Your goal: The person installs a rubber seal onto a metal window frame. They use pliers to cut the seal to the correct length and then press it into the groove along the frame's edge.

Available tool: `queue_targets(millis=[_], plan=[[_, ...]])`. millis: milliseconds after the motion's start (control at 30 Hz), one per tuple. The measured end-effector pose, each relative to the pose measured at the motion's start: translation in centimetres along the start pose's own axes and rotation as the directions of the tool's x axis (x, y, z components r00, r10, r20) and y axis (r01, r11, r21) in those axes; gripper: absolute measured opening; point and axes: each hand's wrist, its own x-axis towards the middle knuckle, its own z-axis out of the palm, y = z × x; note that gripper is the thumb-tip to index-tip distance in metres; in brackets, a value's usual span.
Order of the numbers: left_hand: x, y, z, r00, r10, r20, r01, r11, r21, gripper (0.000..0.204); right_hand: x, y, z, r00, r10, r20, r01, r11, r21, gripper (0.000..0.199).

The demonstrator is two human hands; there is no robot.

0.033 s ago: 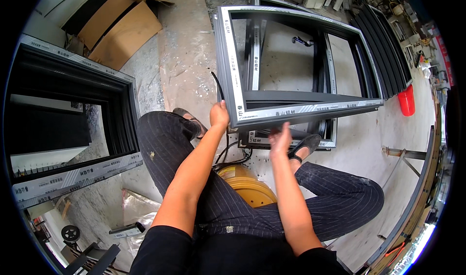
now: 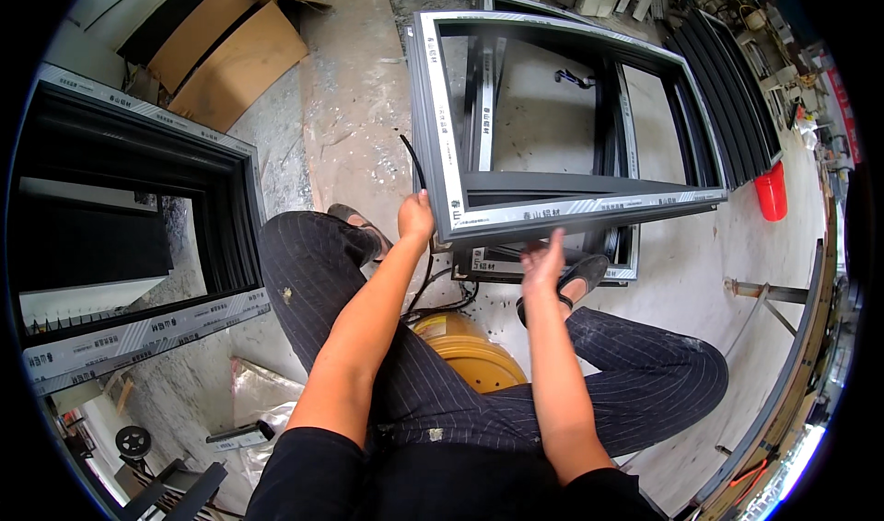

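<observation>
At the far left, a dark window frame (image 2: 138,245) leans apart from your work, and an opened cardboard box (image 2: 230,47) lies on the floor (image 2: 359,107) beyond it; its contents cannot be seen. Your left hand (image 2: 416,217) grips the near left corner of the grey aluminium window frame (image 2: 571,210), where a black rubber strip (image 2: 412,162) runs up. Press that strip squarely into the channel, working along steadily. Your right hand (image 2: 543,265) hovers open-fingered under the lower rail, holding nothing; steady the frame with it. A yellow spool (image 2: 470,355) sits between your knees.
</observation>
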Motion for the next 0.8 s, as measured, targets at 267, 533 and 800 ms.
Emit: queue_targets(millis=[267, 533, 800], plan=[[-1.7, 1.4, -0.6, 0.997, -0.032, 0.074, 0.020, 0.985, 0.169, 0.039, 1.1, -6.7, 0.7, 0.996, 0.085, 0.001, -0.085, 0.994, 0.072, 0.088], [-7.4, -1.8, -3.9, 0.993, -0.102, 0.060, 0.080, 0.954, 0.290, 0.039, 1.3, -1.9, -0.5, 0.989, -0.151, 0.005, 0.147, 0.952, -0.267, 0.078], [-6.5, -4.0, -4.7, 0.994, -0.108, 0.000, 0.105, 0.970, 0.220, 0.037, 5.1, 0.8, -0.3, 0.975, -0.221, -0.033, 0.175, 0.849, -0.499, 0.076]])
